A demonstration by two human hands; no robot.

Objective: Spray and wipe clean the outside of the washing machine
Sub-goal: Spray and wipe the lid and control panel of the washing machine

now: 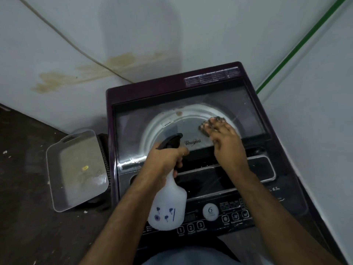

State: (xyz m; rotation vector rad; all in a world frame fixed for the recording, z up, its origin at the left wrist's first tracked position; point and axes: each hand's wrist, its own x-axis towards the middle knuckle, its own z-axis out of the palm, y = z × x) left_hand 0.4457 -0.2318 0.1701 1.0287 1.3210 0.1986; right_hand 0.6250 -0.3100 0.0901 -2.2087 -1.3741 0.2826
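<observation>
A dark purple top-loading washing machine (122, 96) stands in a wall corner, its glass lid closed over the white drum. My left hand (164, 159) grips the neck of a white spray bottle (169, 205) with a black trigger head, held over the machine's front panel. My right hand (227, 144) lies flat on the glass lid, its fingers pressing a dark cloth (205, 127) against the glass. The hand and cloth look blurred.
A clear plastic tray (76, 169) leans on a dark crate on the floor to the machine's left. A pale cable (63, 37) runs down the stained wall behind. A green pipe (298, 48) crosses the right wall. The control panel (229, 213) faces me.
</observation>
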